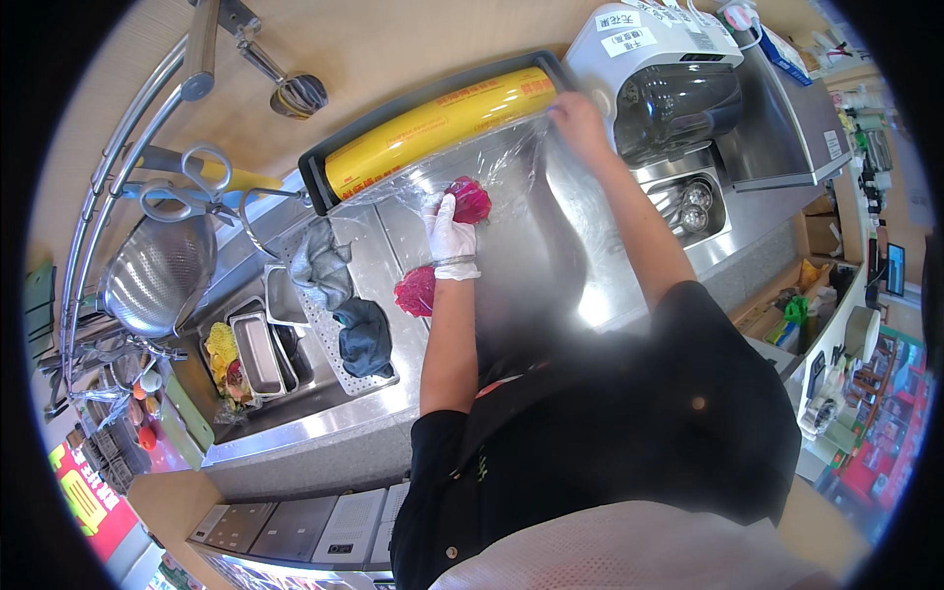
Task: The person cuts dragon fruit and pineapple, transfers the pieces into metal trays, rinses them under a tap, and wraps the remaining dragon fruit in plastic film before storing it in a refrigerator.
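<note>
My left hand [451, 240], in a thin white glove, grips a deep-pink fruit half [469, 200] that looks like red dragon fruit. Clear cling film [509, 151] stretches around and beyond it, coming off a yellow roll [442, 129] in a dark dispenser [316, 181] at the back. At the dispenser's right end, my bare right hand [580, 122] has its fingers closed at the film's edge; a small blue bit shows at the fingertips. A second pink fruit piece [415, 291] lies on the steel counter [516, 243], partly behind my left forearm.
To the left, a perforated tray [335, 354] bears a grey cloth [321, 265] and a dark cloth [365, 339]. Beyond is a sink [310, 398] with metal pans and peels. Scissors [193, 184] and a colander [162, 273] hang there. A white machine [649, 51] stands at right.
</note>
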Motion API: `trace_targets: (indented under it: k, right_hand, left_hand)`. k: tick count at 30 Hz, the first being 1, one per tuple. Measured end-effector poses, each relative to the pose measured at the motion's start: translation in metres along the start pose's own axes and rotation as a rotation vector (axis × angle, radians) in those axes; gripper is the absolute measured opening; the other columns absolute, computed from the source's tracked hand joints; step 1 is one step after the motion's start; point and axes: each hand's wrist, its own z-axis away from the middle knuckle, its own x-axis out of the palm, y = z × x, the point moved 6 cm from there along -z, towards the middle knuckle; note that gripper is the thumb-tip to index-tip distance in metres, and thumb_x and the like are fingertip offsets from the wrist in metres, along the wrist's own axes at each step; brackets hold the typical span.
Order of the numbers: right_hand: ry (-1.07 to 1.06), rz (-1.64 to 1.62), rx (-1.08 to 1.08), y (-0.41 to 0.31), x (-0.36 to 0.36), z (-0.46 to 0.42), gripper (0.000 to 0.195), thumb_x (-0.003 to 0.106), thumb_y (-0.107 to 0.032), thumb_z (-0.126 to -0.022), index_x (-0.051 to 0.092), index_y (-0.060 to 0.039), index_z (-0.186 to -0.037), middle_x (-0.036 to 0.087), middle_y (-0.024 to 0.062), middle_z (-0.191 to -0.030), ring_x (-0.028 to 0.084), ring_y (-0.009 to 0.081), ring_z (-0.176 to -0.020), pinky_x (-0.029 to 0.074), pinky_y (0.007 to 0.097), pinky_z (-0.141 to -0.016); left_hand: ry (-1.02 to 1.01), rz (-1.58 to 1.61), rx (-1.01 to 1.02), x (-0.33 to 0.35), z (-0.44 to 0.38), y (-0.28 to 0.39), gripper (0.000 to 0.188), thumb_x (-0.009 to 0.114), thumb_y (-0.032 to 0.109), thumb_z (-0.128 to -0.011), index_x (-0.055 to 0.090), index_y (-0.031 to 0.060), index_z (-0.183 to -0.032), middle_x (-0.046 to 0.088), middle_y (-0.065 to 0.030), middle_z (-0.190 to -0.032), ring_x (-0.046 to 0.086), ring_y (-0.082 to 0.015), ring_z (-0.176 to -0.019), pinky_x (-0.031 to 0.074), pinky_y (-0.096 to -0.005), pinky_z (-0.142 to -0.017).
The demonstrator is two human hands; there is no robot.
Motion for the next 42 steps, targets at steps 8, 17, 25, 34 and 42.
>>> trace_targets:
  k: [8,17,25,34,42]
  right_hand:
    - [-0.333,0.052,-0.374,-0.148,0.092,0.008,0.01,0.057,-0.011,-0.075,0.058,-0.0015,-0.076,0.058,0.016,-0.082,0.056,0.0319,-0.084,0.046,0.0405,-0.074]
    - [-0.414,-0.459,-0.546,-0.291,0.139,0.029,0.02,0.064,-0.016,-0.07,0.06,-0.0033,-0.085,0.059,0.0151,-0.087,0.057,0.0314,-0.086,0.045,0.0431,-0.075]
    - [-0.032,-0.653,-0.038,-0.133,-0.01,0.051,0.05,0.066,-0.014,-0.076,0.045,-0.0021,-0.12,0.052,0.0122,-0.111,0.05,0.0274,-0.105,0.04,0.0364,-0.091]
    - [-0.31,-1.594,0.553,-0.112,0.01,0.095,0.038,0.06,-0.018,-0.085,0.046,-0.0014,-0.117,0.058,0.0091,-0.106,0.058,0.0182,-0.094,0.048,0.0326,-0.083]
    - [-0.484,-1.657,0.574,-0.186,0.013,0.124,0.039,0.059,-0.021,-0.086,0.045,-0.0025,-0.118,0.058,0.0085,-0.105,0.058,0.0151,-0.092,0.047,0.0311,-0.083]
  left_hand:
    - [0.071,0.038,-0.055,0.0,0.005,0.001,0.018,0.055,0.0,-0.083,0.054,0.0096,-0.097,0.058,-0.0072,-0.099,0.056,-0.0214,-0.09,0.048,-0.0367,-0.081]
    - [0.084,-0.037,-0.067,0.049,0.027,0.016,0.023,0.058,0.012,-0.084,0.052,0.0092,-0.106,0.055,-0.0073,-0.106,0.054,-0.0201,-0.093,0.045,-0.0323,-0.082]
    - [-0.228,0.216,0.011,0.113,0.022,0.045,0.022,0.052,0.018,-0.088,0.053,0.0063,-0.106,0.057,-0.0094,-0.106,0.056,-0.0233,-0.096,0.045,-0.0381,-0.085]
    - [-0.105,-0.946,0.337,0.125,0.105,0.135,0.018,0.055,0.013,-0.087,0.054,0.0024,-0.101,0.053,-0.0057,-0.101,0.051,-0.0139,-0.092,0.042,-0.0274,-0.08]
    - [-0.417,-1.016,0.558,0.157,0.14,0.179,0.047,0.059,0.024,-0.082,0.045,0.0033,-0.123,0.046,-0.014,-0.124,0.043,-0.0261,-0.116,0.032,-0.0357,-0.098]
